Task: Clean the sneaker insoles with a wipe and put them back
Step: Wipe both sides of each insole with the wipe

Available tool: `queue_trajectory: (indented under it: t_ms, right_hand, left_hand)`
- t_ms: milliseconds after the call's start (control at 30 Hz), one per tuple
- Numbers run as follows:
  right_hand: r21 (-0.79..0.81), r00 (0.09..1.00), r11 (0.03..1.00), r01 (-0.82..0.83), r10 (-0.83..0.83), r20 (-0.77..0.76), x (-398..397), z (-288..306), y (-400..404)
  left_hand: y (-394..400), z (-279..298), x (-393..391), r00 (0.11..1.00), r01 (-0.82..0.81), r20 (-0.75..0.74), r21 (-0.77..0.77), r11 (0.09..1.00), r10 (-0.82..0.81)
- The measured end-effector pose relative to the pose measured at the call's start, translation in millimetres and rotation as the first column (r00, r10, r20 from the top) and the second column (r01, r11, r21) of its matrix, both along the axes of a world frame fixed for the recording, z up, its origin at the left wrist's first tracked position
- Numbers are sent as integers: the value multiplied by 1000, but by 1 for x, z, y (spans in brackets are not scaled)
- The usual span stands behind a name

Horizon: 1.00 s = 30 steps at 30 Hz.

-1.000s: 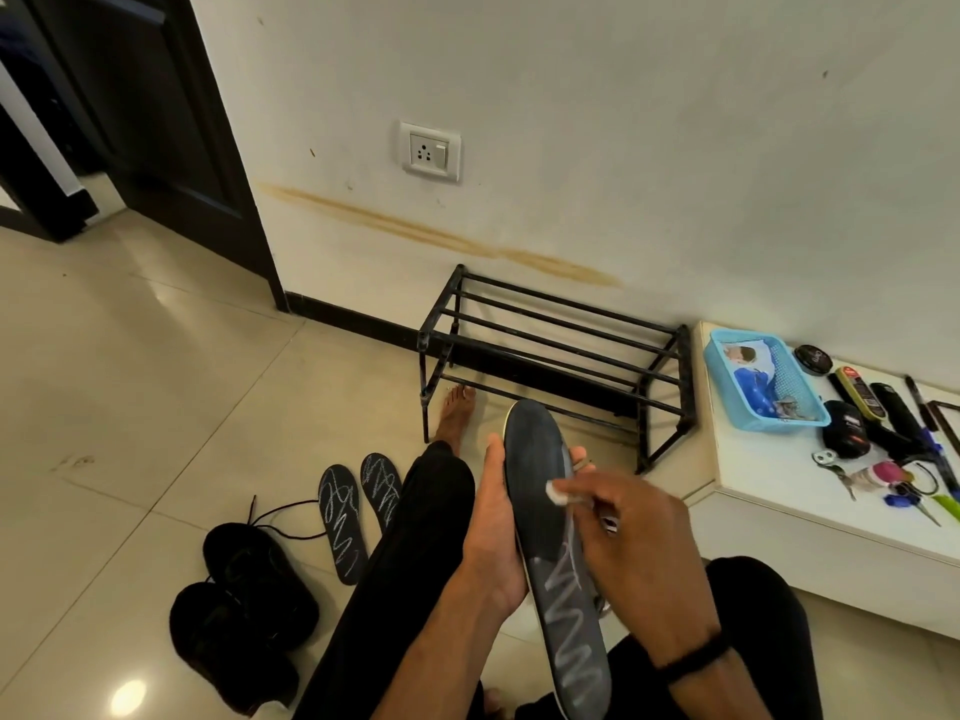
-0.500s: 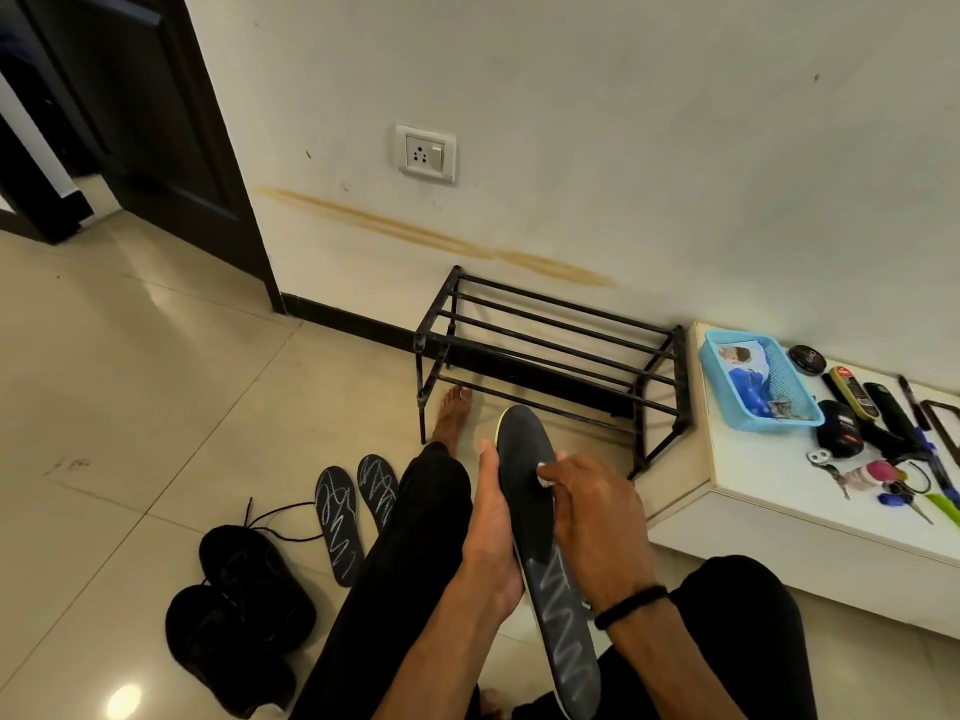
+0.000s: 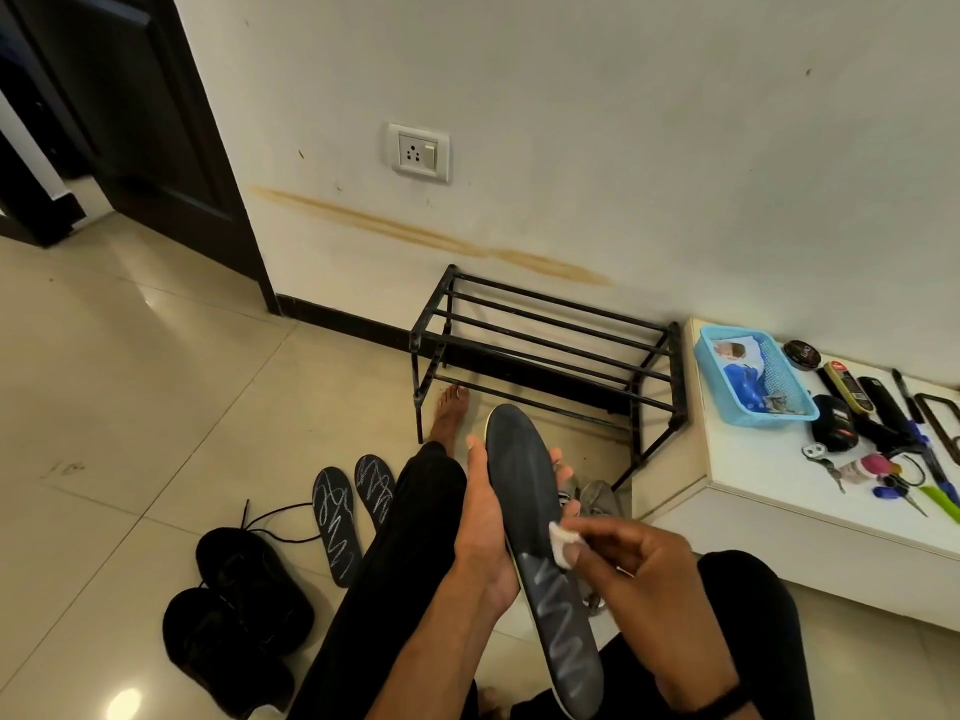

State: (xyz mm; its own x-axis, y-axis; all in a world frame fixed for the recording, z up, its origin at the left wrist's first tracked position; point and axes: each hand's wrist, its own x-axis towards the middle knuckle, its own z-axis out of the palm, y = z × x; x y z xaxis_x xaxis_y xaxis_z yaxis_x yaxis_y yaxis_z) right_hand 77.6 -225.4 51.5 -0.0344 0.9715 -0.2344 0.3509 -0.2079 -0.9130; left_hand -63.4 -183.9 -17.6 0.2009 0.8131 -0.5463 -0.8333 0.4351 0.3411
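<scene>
My left hand [image 3: 485, 527] grips a long dark insole [image 3: 524, 491] from beneath, toe end pointing away from me. Its upper half is plain dark; white chalk zigzags remain on the lower half. My right hand [image 3: 639, 579] pinches a small white wipe [image 3: 563, 537] against the insole's middle. Two more dark insoles [image 3: 336, 517] with white scribbles lie on the floor beside my left leg. A pair of black sneakers [image 3: 244, 610] sits on the tiles at lower left, laces trailing.
A black metal shoe rack [image 3: 545, 350] stands against the wall ahead. A low white ledge [image 3: 769, 475] at right holds a blue basket [image 3: 748, 376], polish tin, keys and tools. My bare foot [image 3: 449, 413] reaches toward the rack. A dark door frame stands at far left.
My right hand has slid the wipe down the insole from near the toe end to its middle. The left hand keeps its hold.
</scene>
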Motion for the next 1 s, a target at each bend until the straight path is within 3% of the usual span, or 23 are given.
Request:
queue_trajectory:
  t_ms: [133,233,400,600,767,1000]
  right_hand:
    - [-247,887,961,121,-216,-408,3,10,18]
    - [-305,833,944,126,-267,-484,4,11,26]
    - [-253,884,959,130,-228,-409,1,4,26]
    - [-213,909,970,117,-191,-371,-3,2,31]
    - [-103,978,988,118,-133,-161,-10,0,37]
    - [-20,976,987,160,-162,-148,-7,4,40]
  left_hand:
    - [-4,7,-1,997,72,-41,-12,997,-72]
    - [-6,11,-1,997,74,-22,-2,997,-74]
    - [-5,11,1,999,31,18,-48,998,-30]
    - [-4,11,3,997,-3,-78,-44,999,0]
    - [-4,13,2,993,4,-114,-54,999,-10]
    - [-3,13,2,994,-8,-106,-42,999,4]
